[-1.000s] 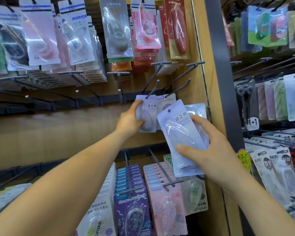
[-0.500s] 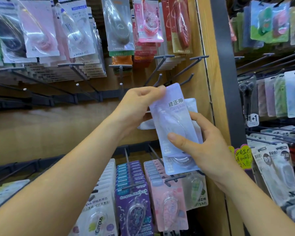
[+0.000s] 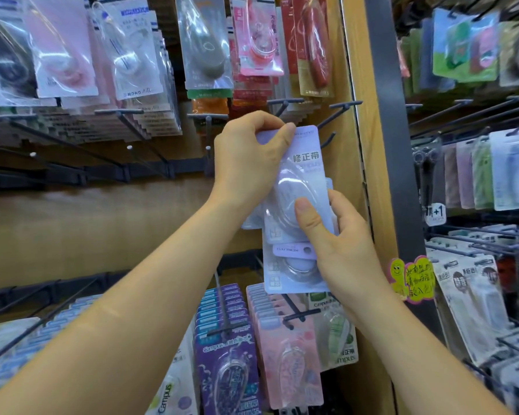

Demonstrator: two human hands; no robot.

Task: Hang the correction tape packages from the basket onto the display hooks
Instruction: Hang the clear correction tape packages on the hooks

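Note:
A pale lilac correction tape package (image 3: 307,163) is held up in front of the wooden display panel, just below two bare dark hooks (image 3: 331,115). My left hand (image 3: 249,157) pinches its top edge between thumb and fingers. My right hand (image 3: 339,244) grips a small stack of the same packages (image 3: 288,274) lower down, thumb pressed on the front blister. The hole at the package top is hidden by my left fingers. No basket is in view.
Full rows of packaged correction tapes hang above (image 3: 204,46) and below (image 3: 225,348). A dark metal post (image 3: 387,145) divides this bay from another hook rack on the right (image 3: 492,169). A yellow-green handwritten tag (image 3: 414,278) is stuck to the post.
My left hand let go of the package hanging on the hook and took the top of the front package from my right hand's stack. Both hands rose toward the bare hooks.

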